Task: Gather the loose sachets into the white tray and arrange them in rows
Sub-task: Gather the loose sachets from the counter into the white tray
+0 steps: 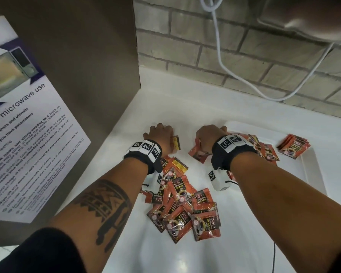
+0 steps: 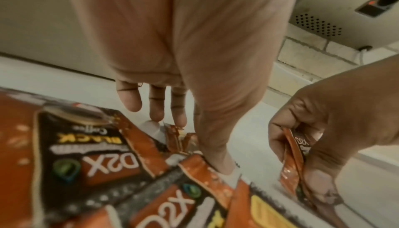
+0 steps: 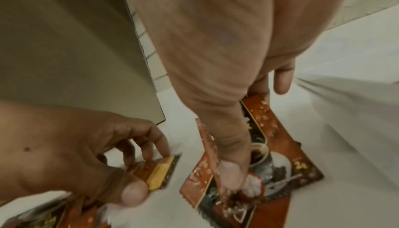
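Orange and black coffee sachets lie in a loose pile (image 1: 182, 205) on the white counter under my forearms. My left hand (image 1: 162, 135) pinches a small stack of sachets (image 1: 175, 142) on edge between thumb and fingers; the stack of sachets (image 3: 158, 172) also shows in the right wrist view. My right hand (image 1: 209, 137) grips an upright sachet (image 3: 208, 148), with its thumb (image 3: 230, 167) on it, above a flat sachet (image 3: 285, 148). The white tray (image 1: 313, 172) lies to the right, holding a neat stack of sachets (image 1: 293, 147) and more sachets (image 1: 266, 152) beside my right wrist.
A tall grey panel (image 1: 83, 79) with a microwave-use notice (image 1: 24, 138) stands at the left. A brick wall (image 1: 234, 62) runs behind the counter, with a white cable (image 1: 224, 66) hanging down it. A thin dark cable (image 1: 274, 257) lies at the front right.
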### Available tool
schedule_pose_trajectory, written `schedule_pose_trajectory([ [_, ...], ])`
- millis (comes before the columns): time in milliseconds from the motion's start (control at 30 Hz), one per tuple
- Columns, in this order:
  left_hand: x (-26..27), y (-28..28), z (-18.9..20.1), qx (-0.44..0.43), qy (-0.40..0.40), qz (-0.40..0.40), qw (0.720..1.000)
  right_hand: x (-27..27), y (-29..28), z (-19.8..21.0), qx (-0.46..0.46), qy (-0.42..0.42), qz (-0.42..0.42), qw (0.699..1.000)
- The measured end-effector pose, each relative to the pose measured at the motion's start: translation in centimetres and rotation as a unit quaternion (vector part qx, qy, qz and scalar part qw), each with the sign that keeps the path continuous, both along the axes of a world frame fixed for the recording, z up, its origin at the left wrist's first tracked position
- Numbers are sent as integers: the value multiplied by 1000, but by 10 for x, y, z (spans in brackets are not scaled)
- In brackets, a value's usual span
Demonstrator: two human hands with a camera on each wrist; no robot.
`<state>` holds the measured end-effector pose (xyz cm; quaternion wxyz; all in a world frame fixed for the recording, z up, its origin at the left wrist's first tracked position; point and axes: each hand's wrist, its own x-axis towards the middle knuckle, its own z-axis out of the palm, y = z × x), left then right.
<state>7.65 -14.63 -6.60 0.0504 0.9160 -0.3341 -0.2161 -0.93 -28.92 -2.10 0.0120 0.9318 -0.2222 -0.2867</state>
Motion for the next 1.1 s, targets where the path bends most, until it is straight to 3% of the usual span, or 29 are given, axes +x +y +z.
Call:
schedule_pose_trajectory([
  [233, 2, -5, 4, 7, -25, -34, 999, -6, 8, 29, 144, -142, -28, 979],
  [300, 4, -4, 7, -2, -28, -66, 997, -13, 23, 36, 220, -128, -50, 966],
  [367, 5, -4, 12, 16, -38, -101, 994, -21, 41, 33, 300, -62, -87, 948],
  [433, 5, -3, 17, 34, -50, -128, 990, -25, 53, 24, 268, -26, -60, 961],
  [700, 2, -3, 27, 74, -65, -178, 979, -24, 71, -2, 182, -40, -23, 982],
  [867, 2, -1, 27, 50, -90, -121, 987, -22, 68, -15, 162, -51, -49, 984],
  [1000, 14, 13, 26, 7, -75, -26, 997, -23, 64, -18, 157, -66, -63, 983],
  [1100, 17, 22, 14, -51, -40, -35, 997, -21, 63, -17, 142, -67, -58, 986],
])
